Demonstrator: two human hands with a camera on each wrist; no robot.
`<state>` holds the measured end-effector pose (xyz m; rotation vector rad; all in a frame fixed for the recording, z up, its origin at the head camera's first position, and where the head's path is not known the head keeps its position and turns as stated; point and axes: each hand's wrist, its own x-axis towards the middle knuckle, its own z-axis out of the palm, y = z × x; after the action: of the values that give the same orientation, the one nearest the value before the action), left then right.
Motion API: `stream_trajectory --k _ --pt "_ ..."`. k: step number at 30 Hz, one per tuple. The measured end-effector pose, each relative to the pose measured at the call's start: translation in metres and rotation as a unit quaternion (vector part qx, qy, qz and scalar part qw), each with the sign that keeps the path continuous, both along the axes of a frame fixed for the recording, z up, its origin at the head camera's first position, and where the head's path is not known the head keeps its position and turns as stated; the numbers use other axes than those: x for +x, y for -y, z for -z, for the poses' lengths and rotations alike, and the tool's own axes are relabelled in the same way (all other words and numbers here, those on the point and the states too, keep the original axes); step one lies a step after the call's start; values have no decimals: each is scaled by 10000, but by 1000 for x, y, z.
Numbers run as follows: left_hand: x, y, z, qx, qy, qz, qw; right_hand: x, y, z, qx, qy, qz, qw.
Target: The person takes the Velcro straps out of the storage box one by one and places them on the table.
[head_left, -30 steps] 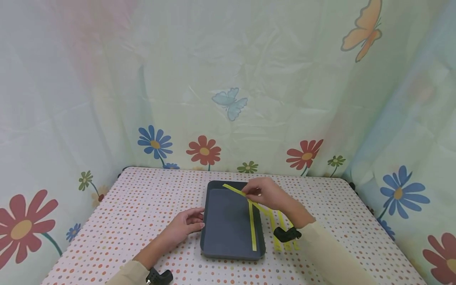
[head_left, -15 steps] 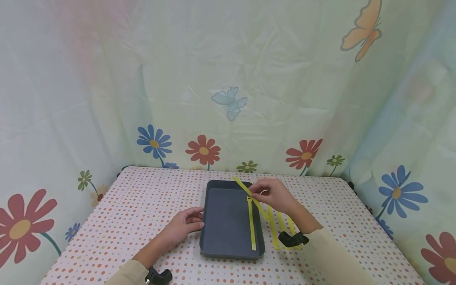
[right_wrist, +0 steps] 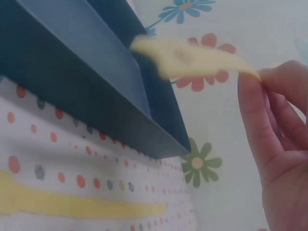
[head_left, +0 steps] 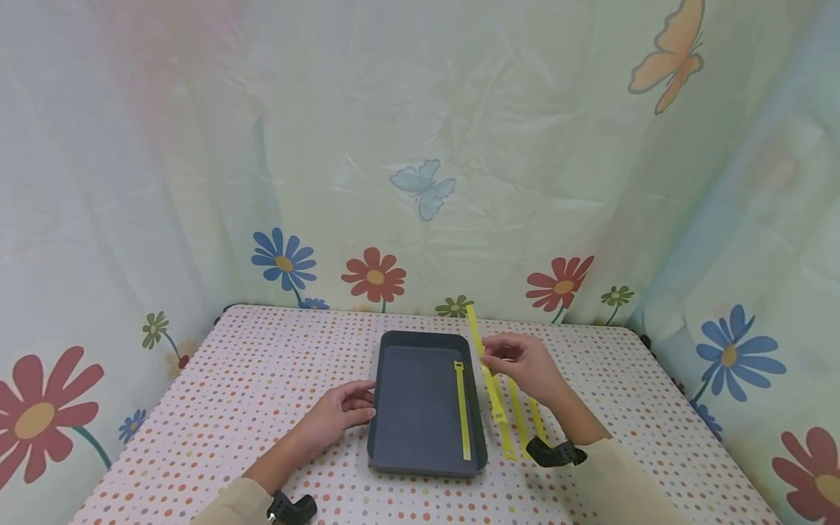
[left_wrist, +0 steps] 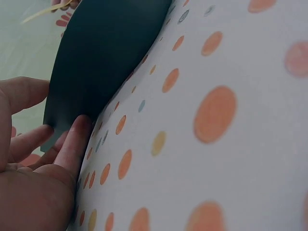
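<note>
A dark grey rectangular tray (head_left: pixel 410 415) lies lengthwise on the dotted table, with one yellow cable strap (head_left: pixel 463 415) flat along its right side. Thumb and fingertips of my left hand (head_left: pixel 333 417) touch the tray's left outer wall, the fingers loosely bent; the left wrist view shows them against the dark side (left_wrist: pixel 101 53). My right hand (head_left: pixel 528 364) pinches another yellow cable strap (head_left: pixel 475 329) between thumb and fingers, raised just right of the tray. Its slotted end hangs toward me, and in the right wrist view the strap (right_wrist: pixel 197 58) looks blurred.
Several more yellow straps (head_left: pixel 518 415) lie side by side on the table right of the tray, partly under the right hand and the held strap. A dotted cloth (head_left: pixel 295 350) covers the table. Behind it hangs a flowered backdrop (head_left: pixel 315 182).
My right hand has moved right, from above the tray to beyond its right edge, taking the pinched strap along. That strap has swung from slanted to nearly lengthwise. My left hand stays put.
</note>
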<state>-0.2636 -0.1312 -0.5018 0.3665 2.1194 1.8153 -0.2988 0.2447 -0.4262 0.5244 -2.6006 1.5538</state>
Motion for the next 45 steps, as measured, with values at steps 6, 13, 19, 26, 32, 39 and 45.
stream_trajectory --k 6,13,19,26,32,39,45 --pt "1 1 -1 7 -6 -20 10000 7 -8 4 -397 251 268 9985" --pt "-2 1 3 -21 -18 -35 10000 10 -17 15 -480 367 608 9963" --pt "-3 1 2 -80 -41 -94 9999 17 -25 19 -359 361 862 9950" --pt "-3 0 0 -131 -44 -88 9999 23 -38 26 -274 290 1118 9929" --pt "-3 -1 1 -126 -39 -78 9999 26 -49 33 -231 332 1297 9907" --pt "-2 -1 1 -113 -44 -59 9999 32 -60 39 -176 427 1526 9872" --pt "-1 -2 0 -115 -59 -68 9999 34 -71 45 -147 476 1618 9856"
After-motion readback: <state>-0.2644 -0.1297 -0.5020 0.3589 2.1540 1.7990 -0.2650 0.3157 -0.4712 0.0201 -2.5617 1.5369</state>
